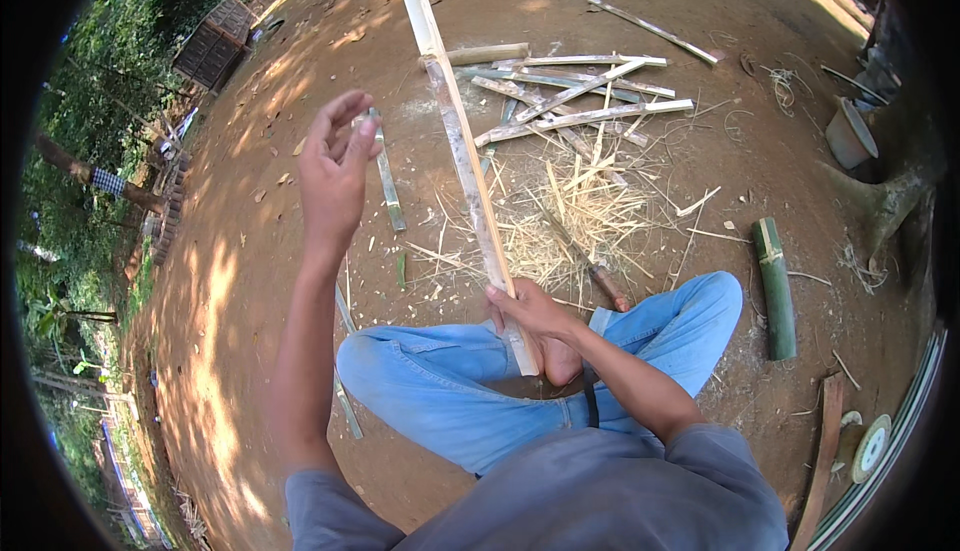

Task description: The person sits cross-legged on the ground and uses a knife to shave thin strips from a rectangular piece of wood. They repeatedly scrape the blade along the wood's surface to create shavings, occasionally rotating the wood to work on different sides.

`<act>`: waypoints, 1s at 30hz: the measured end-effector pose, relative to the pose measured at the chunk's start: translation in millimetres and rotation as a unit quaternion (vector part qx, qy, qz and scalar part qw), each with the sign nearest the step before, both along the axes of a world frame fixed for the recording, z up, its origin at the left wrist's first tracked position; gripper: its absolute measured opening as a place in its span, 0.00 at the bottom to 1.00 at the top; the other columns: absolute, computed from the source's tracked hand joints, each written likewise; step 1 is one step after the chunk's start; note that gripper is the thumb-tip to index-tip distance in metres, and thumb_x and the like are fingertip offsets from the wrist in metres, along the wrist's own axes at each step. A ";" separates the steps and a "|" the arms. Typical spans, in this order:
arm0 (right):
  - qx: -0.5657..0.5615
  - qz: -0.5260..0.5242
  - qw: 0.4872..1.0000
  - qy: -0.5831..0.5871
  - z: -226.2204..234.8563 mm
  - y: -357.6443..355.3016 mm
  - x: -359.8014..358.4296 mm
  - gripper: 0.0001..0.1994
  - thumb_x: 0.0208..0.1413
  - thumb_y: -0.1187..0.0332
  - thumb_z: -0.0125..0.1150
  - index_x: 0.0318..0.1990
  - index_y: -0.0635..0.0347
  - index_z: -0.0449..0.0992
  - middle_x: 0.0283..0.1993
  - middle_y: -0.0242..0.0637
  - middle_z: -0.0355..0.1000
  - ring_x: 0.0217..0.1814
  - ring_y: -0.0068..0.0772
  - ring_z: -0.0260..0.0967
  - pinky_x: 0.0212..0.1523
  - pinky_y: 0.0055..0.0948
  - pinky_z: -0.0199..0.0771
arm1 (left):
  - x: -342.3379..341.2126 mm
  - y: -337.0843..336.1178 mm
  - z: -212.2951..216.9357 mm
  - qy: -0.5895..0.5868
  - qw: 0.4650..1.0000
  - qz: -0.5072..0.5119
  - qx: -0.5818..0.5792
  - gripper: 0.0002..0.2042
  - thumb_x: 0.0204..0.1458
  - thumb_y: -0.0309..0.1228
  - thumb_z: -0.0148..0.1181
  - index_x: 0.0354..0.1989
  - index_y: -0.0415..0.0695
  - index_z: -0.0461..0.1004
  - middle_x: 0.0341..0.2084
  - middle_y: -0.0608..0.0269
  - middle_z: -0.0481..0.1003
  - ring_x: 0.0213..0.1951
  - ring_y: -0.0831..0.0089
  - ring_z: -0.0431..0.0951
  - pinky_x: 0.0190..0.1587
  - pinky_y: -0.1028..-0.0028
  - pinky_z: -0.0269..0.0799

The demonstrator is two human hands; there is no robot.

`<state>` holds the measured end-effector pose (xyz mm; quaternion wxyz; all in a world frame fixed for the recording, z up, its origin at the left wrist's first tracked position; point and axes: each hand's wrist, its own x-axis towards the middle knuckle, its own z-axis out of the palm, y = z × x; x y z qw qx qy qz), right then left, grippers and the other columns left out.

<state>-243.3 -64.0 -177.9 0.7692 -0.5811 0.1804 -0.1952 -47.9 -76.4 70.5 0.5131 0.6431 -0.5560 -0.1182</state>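
A long split bamboo piece (468,166) slants from my lap up toward the far edge of the view, its inner side pale and its skin mottled. Near its lower end my right hand (530,309) is closed around it. My left hand (338,166) is raised to the left of the bamboo, fingers loosely curled and apart from the thumb, touching nothing that I can see. Behind that hand a narrow green bamboo strip (391,186) lies on the ground. A knife (608,289) with a wooden handle rests by my knee, its blade over pale shavings (575,221).
Several split bamboo pieces (580,101) lie piled beyond the shavings. To the right are a green bamboo section (774,291), a bucket (851,134), tree roots (880,206) and a round disc (872,448). A slatted crate (213,43) stands far left on the dirt.
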 end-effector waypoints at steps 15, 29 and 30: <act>0.409 -0.096 0.907 -0.035 21.7 -2.0 23.8 0.22 0.64 0.49 0.46 0.39 0.62 0.71 0.23 0.37 0.70 0.18 0.24 0.66 0.14 0.22 0.63 | -73.8 133.8 -135.1 -0.291 0.931 -0.218 0.044 0.23 0.34 0.17 0.61 0.45 0.39 0.77 0.50 0.54 0.75 0.55 0.50 0.73 0.53 0.59 0.74; -0.293 -0.170 0.758 0.558 -227.7 -52.3 -95.2 0.27 0.50 0.57 0.59 0.55 0.66 0.66 0.56 0.62 0.63 0.54 0.64 0.67 0.52 0.49 0.71 | 52.4 78.5 -41.7 0.087 0.990 0.106 -0.020 0.15 0.57 0.31 0.61 0.47 0.33 0.72 0.39 0.50 0.78 0.41 0.68 0.80 0.43 0.70 0.81; -0.292 -0.152 0.754 0.568 -231.9 -52.4 -96.4 0.29 0.50 0.58 0.60 0.56 0.66 0.64 0.58 0.62 0.61 0.56 0.66 0.66 0.53 0.51 0.70 | 58.1 78.7 -44.1 0.103 0.988 0.113 -0.028 0.15 0.57 0.32 0.61 0.47 0.33 0.72 0.39 0.50 0.78 0.41 0.68 0.80 0.43 0.70 0.81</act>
